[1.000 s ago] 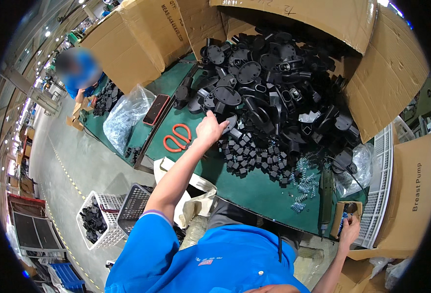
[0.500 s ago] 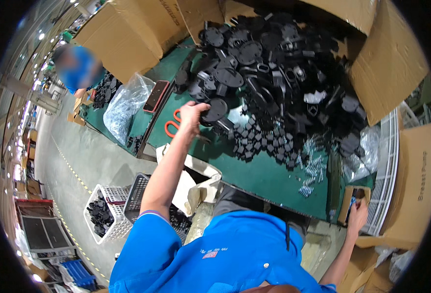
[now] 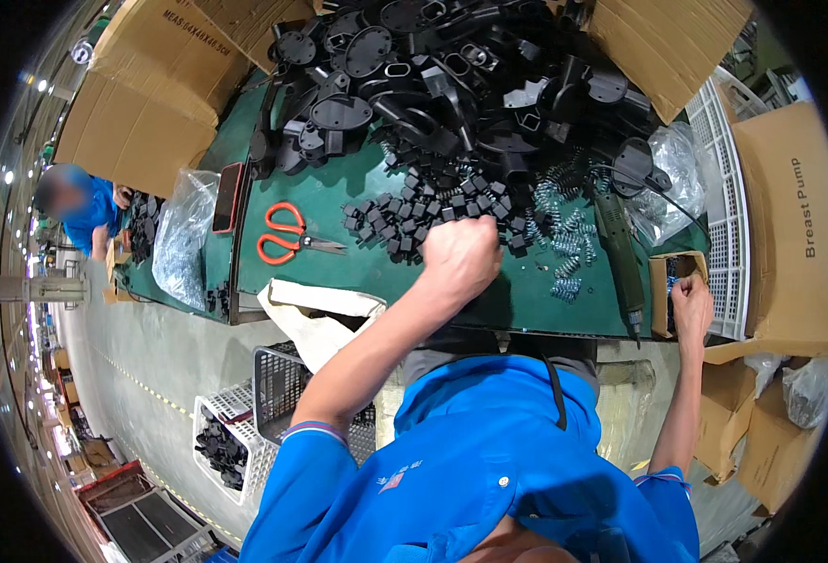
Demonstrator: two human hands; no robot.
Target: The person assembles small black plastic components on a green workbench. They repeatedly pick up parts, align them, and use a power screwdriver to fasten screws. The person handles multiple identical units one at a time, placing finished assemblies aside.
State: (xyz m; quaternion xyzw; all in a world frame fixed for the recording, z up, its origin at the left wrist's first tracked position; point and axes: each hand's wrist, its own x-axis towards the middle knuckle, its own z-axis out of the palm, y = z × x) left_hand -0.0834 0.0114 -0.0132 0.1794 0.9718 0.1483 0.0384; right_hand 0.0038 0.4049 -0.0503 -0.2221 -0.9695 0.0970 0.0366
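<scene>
My left hand (image 3: 466, 253) is closed in a fist over the near edge of a heap of small black blocks (image 3: 397, 216). Its back faces up, so whatever the fingers hold is hidden. On the right, my right hand (image 3: 693, 305) has its fingers pinched together at the mouth of a small cardboard box (image 3: 660, 298) with small dark and bluish pieces inside. Anything between those fingertips is too small to make out. Loose metal springs (image 3: 569, 244) and a dark green electric screwdriver (image 3: 618, 253) lie between the two hands.
Black plastic parts with round plates (image 3: 342, 111) pile up at the back. Orange-handled scissors (image 3: 287, 235), a phone (image 3: 229, 197) and a clear plastic bag (image 3: 184, 239) lie to the left. Baskets (image 3: 278, 375) stand on the floor. A co-worker (image 3: 85, 211) is at far left.
My left hand has moved right, from a round-plated black part beside the scissors to the small blocks. That part no longer shows there. My right hand stays at the small box. The view has shifted.
</scene>
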